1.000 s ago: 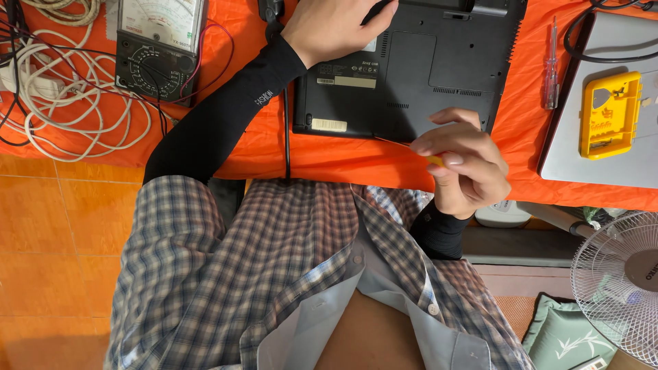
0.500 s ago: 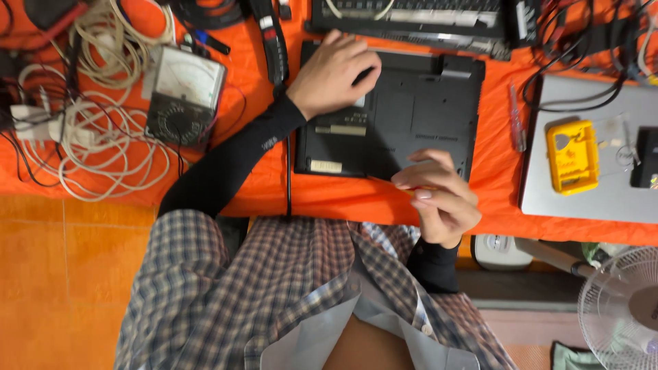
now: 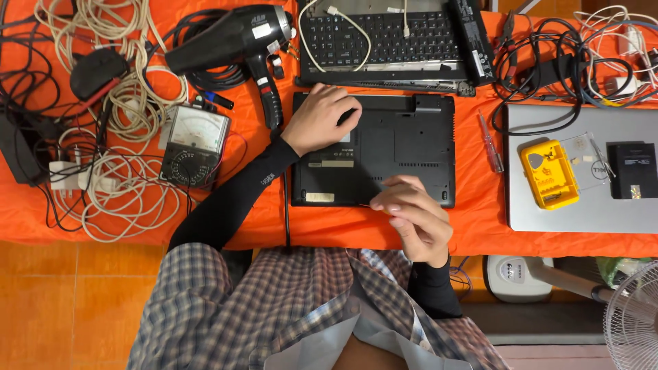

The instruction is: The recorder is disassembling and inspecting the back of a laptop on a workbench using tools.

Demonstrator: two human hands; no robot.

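A black laptop (image 3: 404, 157) lies bottom side up on the orange cloth. My left hand (image 3: 322, 118) rests palm down on its far left corner, fingers loosely curled and holding nothing. My right hand (image 3: 411, 219) is over the laptop's near edge. Its fingers are pinched on a small thin screwdriver (image 3: 375, 204) whose tip points left against the laptop's base; most of the tool is hidden in the hand.
Around the laptop lie a black hair dryer (image 3: 233, 34), a multimeter (image 3: 194, 145), tangled white cables (image 3: 116, 185), a detached keyboard (image 3: 384, 38) and a loose screwdriver (image 3: 491, 142). On a silver laptop (image 3: 582, 205) sits a yellow case (image 3: 548, 173). A fan (image 3: 634, 322) stands lower right.
The view has tilted up, showing more of the table. My right hand moved from the table's near edge onto the laptop's base. My left hand stayed on the laptop.
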